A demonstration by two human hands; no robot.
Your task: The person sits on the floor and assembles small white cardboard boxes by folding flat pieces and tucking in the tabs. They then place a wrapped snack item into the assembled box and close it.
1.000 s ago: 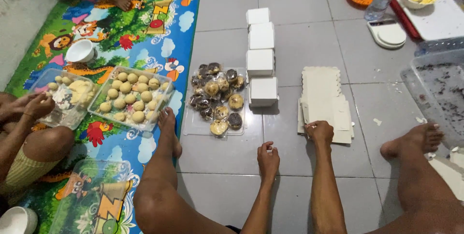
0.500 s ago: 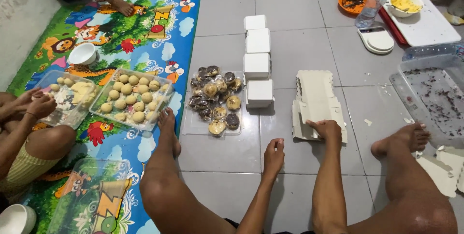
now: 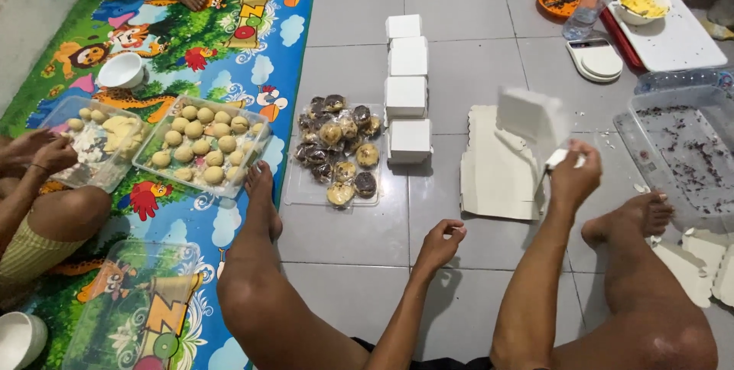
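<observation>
Carton [image 3: 527, 121] hung gripped in the right hand [image 3: 573, 179]; left hand [image 3: 440, 241], loosely curled and empty, should have steadied its flap.

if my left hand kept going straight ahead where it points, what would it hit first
Most likely the tray of wrapped pastries: the left hand hovers over bare tile, knuckles aimed forward and slightly left. Depth is unclear; it could pass beside the nearest white box.

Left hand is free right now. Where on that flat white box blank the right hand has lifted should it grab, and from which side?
Probably the blank's free left edge, coming in from the left. The right hand pinches its lower right corner, so the sheet tilts up and leftward above the stack of flat blanks, leaving that edge clear. The left hand rests low on the tile floor, curled, holding nothing.
</observation>
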